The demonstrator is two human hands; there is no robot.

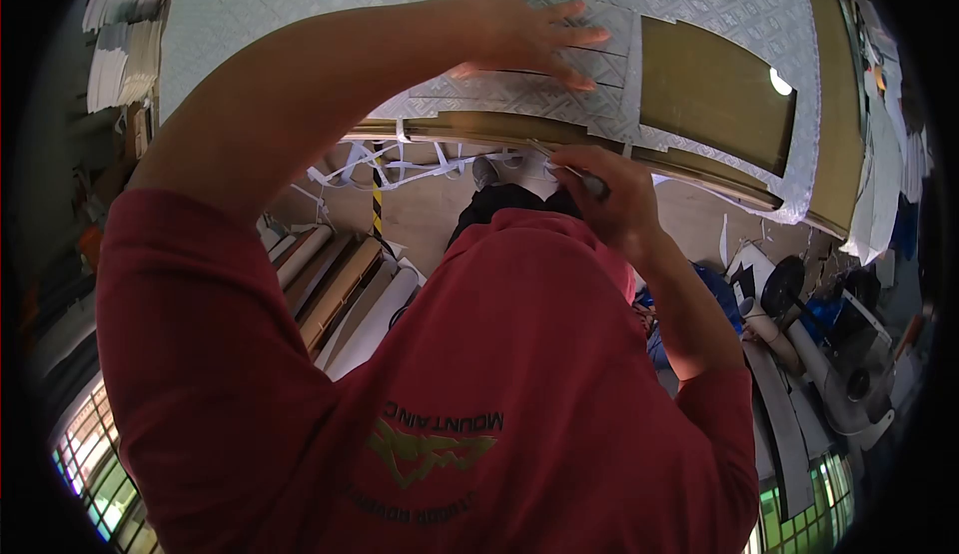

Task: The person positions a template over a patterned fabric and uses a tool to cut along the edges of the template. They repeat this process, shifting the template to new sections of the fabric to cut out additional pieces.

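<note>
1. Sheet: the patterned sheet [400,0] lies flat over most of the tabletop [709,79], in front of the person. Its near margin runs close to the tabletop's near edge.
2. Opening: to the right of the left hand [524,39], a roughly rectangular gap in the sheet exposes the brown tabletop. A small bright patch shows near the gap's far right corner.
3. Left hand: the arm reaches across the sheet. The palm faces down and the fingers are spread over a section marked by several dark, straight lines. The grip is wide open and has hold of nothing.
4. Right hand: located just in front of the tabletop's near edge, to the right of the body's midline. The grip is closed, with the fingers curled around a slim tool [596,186].
5. Tool: the thin end points toward the near edge, up and to the left. Contact with the edge cannot be determined.
6. Below the near edge: white strips [350,169] hang in a tangle at left, above the floor [435,224]. Black-and-yellow tape [377,204] is visible there.
7. Surroundings: long rolls [305,257] lie at lower left; paper stacks [125,64] stand at upper left.
</note>
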